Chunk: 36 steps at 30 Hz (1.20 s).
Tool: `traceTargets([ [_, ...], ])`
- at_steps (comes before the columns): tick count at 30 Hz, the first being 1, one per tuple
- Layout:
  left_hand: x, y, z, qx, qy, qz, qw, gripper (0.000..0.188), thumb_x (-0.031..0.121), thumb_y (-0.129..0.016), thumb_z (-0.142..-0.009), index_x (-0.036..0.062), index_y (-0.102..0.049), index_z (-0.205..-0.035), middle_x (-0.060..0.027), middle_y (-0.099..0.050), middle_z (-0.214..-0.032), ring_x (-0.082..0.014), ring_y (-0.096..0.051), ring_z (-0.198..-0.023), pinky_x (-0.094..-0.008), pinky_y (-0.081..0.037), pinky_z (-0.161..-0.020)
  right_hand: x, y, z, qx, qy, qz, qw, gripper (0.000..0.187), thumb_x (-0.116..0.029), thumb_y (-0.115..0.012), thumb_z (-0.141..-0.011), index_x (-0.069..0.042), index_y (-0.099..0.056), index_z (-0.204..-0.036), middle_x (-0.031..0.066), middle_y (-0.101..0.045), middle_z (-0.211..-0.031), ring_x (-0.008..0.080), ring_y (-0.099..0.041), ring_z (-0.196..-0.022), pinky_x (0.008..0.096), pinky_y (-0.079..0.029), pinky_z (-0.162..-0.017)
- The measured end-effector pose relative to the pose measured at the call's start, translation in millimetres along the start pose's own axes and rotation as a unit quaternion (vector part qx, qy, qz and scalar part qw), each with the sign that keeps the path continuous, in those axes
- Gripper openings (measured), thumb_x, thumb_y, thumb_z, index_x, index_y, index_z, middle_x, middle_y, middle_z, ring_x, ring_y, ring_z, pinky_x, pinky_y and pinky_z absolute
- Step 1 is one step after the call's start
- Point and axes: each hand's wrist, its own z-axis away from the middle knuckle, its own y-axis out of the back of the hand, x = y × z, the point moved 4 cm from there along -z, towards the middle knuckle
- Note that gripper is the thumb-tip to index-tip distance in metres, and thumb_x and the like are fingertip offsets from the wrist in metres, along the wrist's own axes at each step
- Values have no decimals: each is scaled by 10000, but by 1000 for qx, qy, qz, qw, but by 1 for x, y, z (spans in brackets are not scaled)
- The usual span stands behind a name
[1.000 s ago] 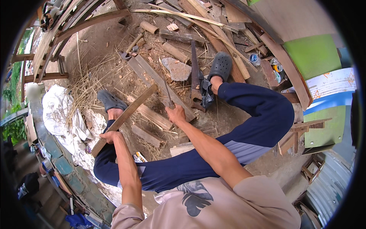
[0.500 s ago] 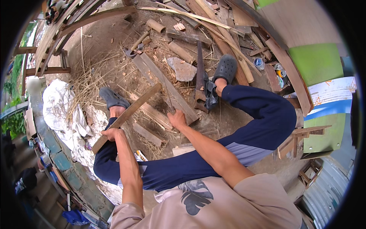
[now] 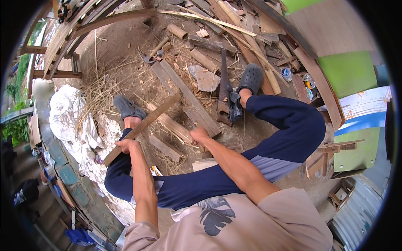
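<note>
My left hand (image 3: 127, 145) is closed around the lower part of a narrow wooden board (image 3: 150, 119). The board slants up and away to the right, across my left shin. Closed too, my right hand (image 3: 199, 135) grips a slim hand tool, seen almost edge-on; its exact kind is hard to make out. A short wooden-looking end (image 3: 202, 148) shows below that fist. Beneath and beyond my right hand lie a long weathered plank (image 3: 188, 94) and a paler wood piece (image 3: 175, 126). A handsaw (image 3: 223, 83) rests with its handle near my right foot.
A grey stone (image 3: 204, 78), bamboo pieces (image 3: 204, 60) and wood scraps lie on the dirt beyond my feet. Dry straw (image 3: 100, 94) and a white sack (image 3: 71, 117) are at the left. Boards and cans (image 3: 309, 82) stand at the right, near a green panel (image 3: 345, 75).
My right hand has drawn slightly back toward me; the tool's thin blade, seen beyond the fist before, barely shows now. The left hand keeps its hold. The whole view has shifted a little.
</note>
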Motion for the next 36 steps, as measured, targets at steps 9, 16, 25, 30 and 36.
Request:
traceTargets([
  [9, 0, -4, -4, 8, -15, -25, 1000, 807, 594, -488, -847, -174, -606, -1067, -290, -620, -1116, -391, -600, -1055, -433, -476, -909, -26, 14, 0, 162, 230, -7, 960, 251, -175, -620, -788, 51, -613, -679, 135, -622, -600, 195, -577, -437, 333, -480, -438],
  [16, 6, -1, -11, -25, 31, 24, 999, 825, 615, -526, -813, -149, -582, -1118, -246, -596, -1171, -374, -614, -1029, -439, -520, -883, -14, 26, 4, 69, 37, 63, 995, 278, -205, -610, -752, 63, -675, -788, 175, -680, -683, 296, -688, -634, 384, -547, -670],
  [25, 23, -29, 27, -277, 162, 201, 926, 857, 615, -458, -824, -114, -440, -1274, -192, -559, -1222, -339, -592, -1071, -489, -496, -912, -125, 150, 77, 184, 328, -143, 916, 378, -299, -678, -871, -4, -529, -1054, 155, -598, -1103, 222, -651, -923, 346, -602, -629],
  [30, 10, -61, 78, -401, 237, 144, 873, 855, 688, -444, -819, 25, -397, -1357, -180, -508, -1294, -353, -555, -1119, -511, -446, -945, -159, 184, 177, 8, 445, -277, 852, 238, -144, -681, -870, -50, -508, -1005, 131, -554, -1141, 246, -575, -1095, 367, -613, -723],
  [36, -43, -70, 157, -459, 415, 63, 783, 801, 736, -564, -771, 96, -500, -1248, -135, -569, -1198, -335, -614, -1006, -513, -541, -835, -167, 200, 246, 123, 529, -205, 814, 212, -64, -687, -856, -69, -523, -990, 61, -588, -916, 141, -610, -812, 267, -538, -598],
])
